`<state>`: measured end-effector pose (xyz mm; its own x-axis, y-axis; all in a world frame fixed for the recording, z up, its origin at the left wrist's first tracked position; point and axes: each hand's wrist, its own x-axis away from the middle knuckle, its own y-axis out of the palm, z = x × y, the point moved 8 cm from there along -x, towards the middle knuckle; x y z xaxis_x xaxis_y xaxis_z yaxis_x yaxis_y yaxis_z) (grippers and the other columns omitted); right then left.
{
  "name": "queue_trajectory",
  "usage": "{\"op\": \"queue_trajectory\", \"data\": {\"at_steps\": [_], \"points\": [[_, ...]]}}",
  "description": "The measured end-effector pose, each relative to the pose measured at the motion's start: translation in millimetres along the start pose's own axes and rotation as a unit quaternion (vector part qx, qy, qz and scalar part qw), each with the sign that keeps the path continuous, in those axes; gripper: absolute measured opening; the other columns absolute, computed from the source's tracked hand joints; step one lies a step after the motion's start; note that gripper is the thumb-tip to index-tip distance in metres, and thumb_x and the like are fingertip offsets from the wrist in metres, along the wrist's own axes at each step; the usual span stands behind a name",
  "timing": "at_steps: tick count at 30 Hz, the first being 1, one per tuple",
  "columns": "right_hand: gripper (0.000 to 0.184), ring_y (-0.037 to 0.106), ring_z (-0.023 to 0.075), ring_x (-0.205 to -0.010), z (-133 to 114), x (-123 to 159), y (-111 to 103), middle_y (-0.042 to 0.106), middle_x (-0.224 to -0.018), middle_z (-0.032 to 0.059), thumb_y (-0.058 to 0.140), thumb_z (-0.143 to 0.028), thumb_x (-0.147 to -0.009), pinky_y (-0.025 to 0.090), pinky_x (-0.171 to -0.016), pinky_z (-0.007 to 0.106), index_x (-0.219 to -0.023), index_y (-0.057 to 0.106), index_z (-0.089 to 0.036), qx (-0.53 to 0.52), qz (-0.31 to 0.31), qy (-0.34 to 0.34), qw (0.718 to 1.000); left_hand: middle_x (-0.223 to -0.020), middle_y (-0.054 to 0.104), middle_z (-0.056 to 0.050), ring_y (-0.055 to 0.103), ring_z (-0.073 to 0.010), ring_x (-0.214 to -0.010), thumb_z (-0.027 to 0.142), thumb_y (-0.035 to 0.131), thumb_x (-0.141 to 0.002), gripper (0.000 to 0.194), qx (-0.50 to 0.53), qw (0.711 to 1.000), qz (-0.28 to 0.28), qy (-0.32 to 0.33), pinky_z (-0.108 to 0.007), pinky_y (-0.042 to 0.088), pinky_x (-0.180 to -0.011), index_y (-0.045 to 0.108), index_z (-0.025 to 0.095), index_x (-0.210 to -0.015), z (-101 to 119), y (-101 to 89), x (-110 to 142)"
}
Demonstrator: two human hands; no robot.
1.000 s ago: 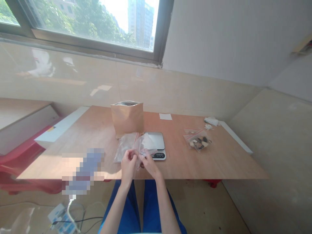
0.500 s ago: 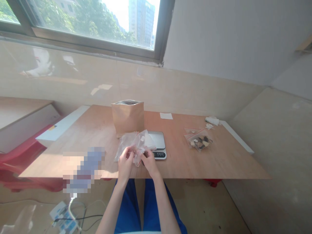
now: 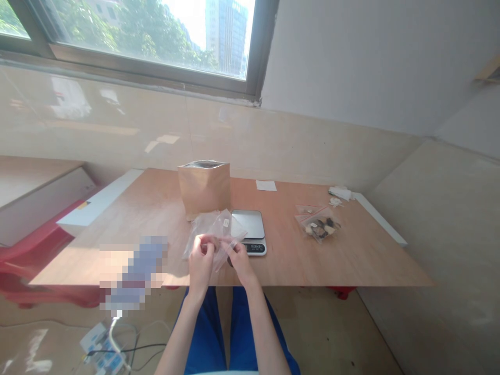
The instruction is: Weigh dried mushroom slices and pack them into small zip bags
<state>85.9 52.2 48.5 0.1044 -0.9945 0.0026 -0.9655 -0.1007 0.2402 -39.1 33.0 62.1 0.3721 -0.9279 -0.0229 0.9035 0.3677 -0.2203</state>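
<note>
On the far left of the frame I see a red stool [image 3: 31, 260], then a pixelated patch at the table's [image 3: 273, 271] left end that I can't identify. Below it, a white cable [image 3: 114, 338] runs down at lower left.

Left of centre, a brown paper pouch [image 3: 205, 190] stands upright with its mouth open and its lining showing. Just in front of it, flat clear plastic [image 3: 194, 237] lies on the table.

My left hand [image 3: 201, 260] has its fingertips drawn in narrow, pinching a clear bag [image 3: 219, 260] near the centre. My right hand [image 3: 240, 260] pinches the same bag from the other side. Half a second ago the plastic was bunched and spread over the scale [image 3: 248, 225]; now it is pulled straighter between the hands, and more of the scale's plate shows. A white label [image 3: 226, 223] lies just above the fingers; I can't read it. Something dark [image 3: 230, 262] peeks out beside the right hand, mostly hidden.

Behind the scale lies a white paper [image 3: 266, 185]. Right of centre is a zip bag [image 3: 322, 228] of dark and pale pieces, with crumpled white scraps [image 3: 340, 193] beyond it.
</note>
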Motion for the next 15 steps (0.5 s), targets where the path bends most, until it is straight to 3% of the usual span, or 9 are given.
{"op": "queue_trajectory", "data": {"at_steps": [4, 9, 15], "points": [[0.025, 0.056, 0.0141, -0.069, 5, 0, -2, 0.064, -0.078, 0.001, 0.059, -0.041, -0.074, 0.046, -0.064, 0.024, -0.083, 0.068, -0.02, -0.029, 0.015, 0.016, 0.999, -0.077, 0.063, -0.003, 0.06, -0.0175, -0.071, 0.032, 0.047, -0.073, 0.021, 0.024, 1.0, -0.008, 0.01, -0.029, 0.046, -0.068, 0.054, 0.019, -0.088, 2, 5.3, 2], [0.035, 0.053, 0.0117, -0.058, 17, 3, 6, 0.06, -0.069, -0.0002, 0.06, -0.05, -0.073, 0.043, -0.05, 0.022, -0.085, 0.067, -0.018, -0.043, -0.026, 0.06, 0.997, -0.073, 0.062, -0.002, 0.059, -0.0175, -0.065, 0.031, 0.046, -0.073, 0.018, -0.003, 1.0, 0.027, -0.002, -0.028, 0.045, -0.063, 0.052, 0.02, -0.087, 0, 0.7, 4], [0.031, 0.056, 0.0133, -0.064, 10, 5, 12, 0.063, -0.075, 0.0009, 0.065, -0.044, -0.07, 0.047, -0.058, 0.024, -0.088, 0.066, -0.018, 0.024, -0.031, 0.035, 0.999, -0.071, 0.061, -0.002, 0.06, -0.0198, -0.066, 0.031, 0.046, -0.074, 0.015, -0.063, 0.997, 0.035, -0.002, -0.028, 0.043, -0.059, 0.051, 0.021, -0.084, 2, -2.9, 6]]}}
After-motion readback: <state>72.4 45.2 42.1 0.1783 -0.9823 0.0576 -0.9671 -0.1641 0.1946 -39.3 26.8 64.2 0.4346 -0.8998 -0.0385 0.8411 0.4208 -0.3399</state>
